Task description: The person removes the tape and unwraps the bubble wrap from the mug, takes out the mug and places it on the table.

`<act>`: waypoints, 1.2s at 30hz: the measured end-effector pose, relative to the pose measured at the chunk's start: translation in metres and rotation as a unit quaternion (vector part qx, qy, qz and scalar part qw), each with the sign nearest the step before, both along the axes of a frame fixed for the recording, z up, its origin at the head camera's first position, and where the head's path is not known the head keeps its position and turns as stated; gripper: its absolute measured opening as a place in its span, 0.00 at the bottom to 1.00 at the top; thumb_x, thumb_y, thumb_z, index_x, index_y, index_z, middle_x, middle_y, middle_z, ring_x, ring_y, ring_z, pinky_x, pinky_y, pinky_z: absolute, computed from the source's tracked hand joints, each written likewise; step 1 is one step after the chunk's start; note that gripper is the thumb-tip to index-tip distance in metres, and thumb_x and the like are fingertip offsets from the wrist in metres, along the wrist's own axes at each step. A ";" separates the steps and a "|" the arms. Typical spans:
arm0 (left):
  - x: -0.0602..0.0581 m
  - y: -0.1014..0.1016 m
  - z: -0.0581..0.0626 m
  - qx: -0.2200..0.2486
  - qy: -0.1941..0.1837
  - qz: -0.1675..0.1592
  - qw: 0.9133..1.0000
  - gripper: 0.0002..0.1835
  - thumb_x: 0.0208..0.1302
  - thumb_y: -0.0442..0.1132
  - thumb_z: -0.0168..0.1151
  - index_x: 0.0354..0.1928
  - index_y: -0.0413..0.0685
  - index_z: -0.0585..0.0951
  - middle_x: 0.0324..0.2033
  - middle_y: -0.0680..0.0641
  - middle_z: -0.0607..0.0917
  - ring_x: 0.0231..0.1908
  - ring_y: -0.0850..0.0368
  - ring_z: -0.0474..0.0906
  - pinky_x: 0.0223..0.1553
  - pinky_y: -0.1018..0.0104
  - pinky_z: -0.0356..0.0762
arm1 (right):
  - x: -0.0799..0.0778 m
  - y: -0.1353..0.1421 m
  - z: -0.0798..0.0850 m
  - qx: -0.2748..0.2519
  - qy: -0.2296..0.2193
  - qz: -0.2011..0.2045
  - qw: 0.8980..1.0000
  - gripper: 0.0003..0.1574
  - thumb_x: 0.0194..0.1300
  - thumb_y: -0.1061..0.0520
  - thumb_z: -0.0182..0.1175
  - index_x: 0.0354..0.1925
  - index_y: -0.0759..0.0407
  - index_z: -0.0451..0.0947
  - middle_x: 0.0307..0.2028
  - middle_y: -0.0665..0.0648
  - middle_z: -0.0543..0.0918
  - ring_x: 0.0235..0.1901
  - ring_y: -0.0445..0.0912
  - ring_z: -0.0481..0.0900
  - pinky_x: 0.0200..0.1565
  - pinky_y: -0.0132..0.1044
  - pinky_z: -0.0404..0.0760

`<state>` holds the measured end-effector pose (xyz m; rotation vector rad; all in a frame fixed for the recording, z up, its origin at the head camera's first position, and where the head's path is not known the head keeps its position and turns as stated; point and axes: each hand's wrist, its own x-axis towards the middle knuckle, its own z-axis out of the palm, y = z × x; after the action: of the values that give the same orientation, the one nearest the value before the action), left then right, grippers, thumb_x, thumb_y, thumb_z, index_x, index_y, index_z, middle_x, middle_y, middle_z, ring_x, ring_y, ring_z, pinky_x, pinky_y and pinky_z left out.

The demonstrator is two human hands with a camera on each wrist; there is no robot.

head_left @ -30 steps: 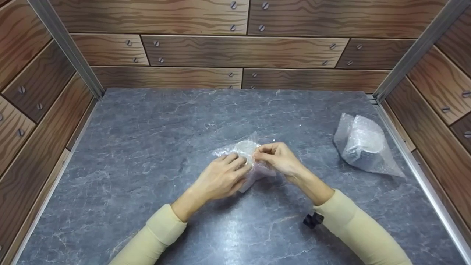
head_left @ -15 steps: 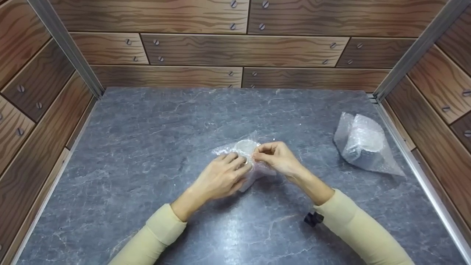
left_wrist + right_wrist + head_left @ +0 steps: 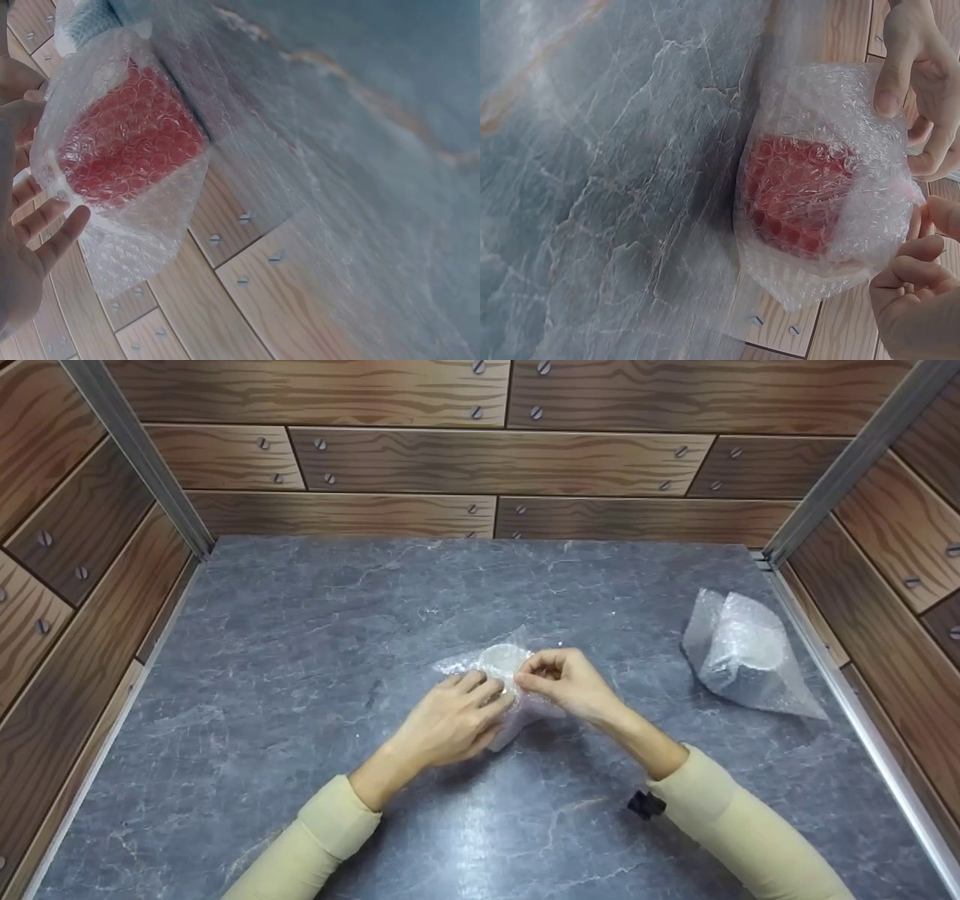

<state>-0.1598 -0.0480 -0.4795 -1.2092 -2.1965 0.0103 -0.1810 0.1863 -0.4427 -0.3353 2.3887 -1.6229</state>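
Observation:
A package in bubble wrap [image 3: 504, 658] with a pale round top stands mid-table. Through the wrap a red part [image 3: 139, 135] shows in the left wrist view. My left hand [image 3: 454, 720] holds the package from its left, thumb against the side and fingers bent over the top edge. From the other side my right hand [image 3: 566, 682] pinches a small bit of the wrap at the upper edge between thumb and forefinger. In the right wrist view that pinched bit looks clear and faintly pink; the other right fingers [image 3: 900, 281] are curled.
A second bubble-wrapped package [image 3: 750, 652] stands at the table's right, near the metal rail [image 3: 862, 735]. Wood-patterned walls [image 3: 495, 461] close off the back and both sides of the dark marbled table [image 3: 300, 607]. A small black object [image 3: 646, 805] sits by the right cuff.
My right forearm and the black object by its cuff have shifted slightly to the right. Both hands keep almost the same place on the package.

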 end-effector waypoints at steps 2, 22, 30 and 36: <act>0.000 0.000 0.000 0.001 0.002 0.001 1.000 0.20 0.70 0.56 0.65 0.57 0.58 0.82 0.49 0.54 0.84 0.47 0.57 0.79 0.43 0.68 0.84 | 0.000 0.001 0.000 -0.001 0.001 0.005 1.000 0.10 0.67 0.62 0.69 0.41 0.71 0.84 0.28 0.46 0.81 0.23 0.35 0.70 0.25 0.24 0.68; -0.002 0.001 0.000 0.006 -0.011 0.003 1.000 0.21 0.70 0.56 0.65 0.60 0.58 0.82 0.50 0.54 0.84 0.48 0.57 0.80 0.44 0.67 0.84 | -0.001 0.004 0.005 -0.025 -0.061 0.013 0.998 0.14 0.62 0.67 0.71 0.46 0.74 0.85 0.31 0.45 0.89 0.29 0.37 0.82 0.32 0.25 0.83; -0.001 0.001 0.001 0.008 -0.032 0.009 0.999 0.23 0.69 0.56 0.66 0.62 0.58 0.82 0.50 0.54 0.84 0.48 0.56 0.80 0.43 0.66 0.84 | -0.003 0.006 0.004 -0.036 -0.082 0.016 0.996 0.16 0.62 0.67 0.72 0.48 0.73 0.85 0.31 0.46 0.89 0.28 0.37 0.82 0.30 0.23 0.80; -0.001 0.002 0.002 0.007 -0.041 0.012 0.999 0.24 0.69 0.57 0.66 0.63 0.58 0.81 0.50 0.54 0.84 0.49 0.56 0.80 0.45 0.66 0.85 | -0.004 0.008 0.005 -0.055 -0.096 0.028 0.993 0.15 0.63 0.67 0.71 0.48 0.72 0.85 0.32 0.46 0.90 0.31 0.38 0.85 0.35 0.24 0.84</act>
<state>-0.1606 -0.0463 -0.4773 -1.1942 -2.2787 -0.0464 -0.1848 0.1941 -0.4382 -0.2506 2.1356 -1.6830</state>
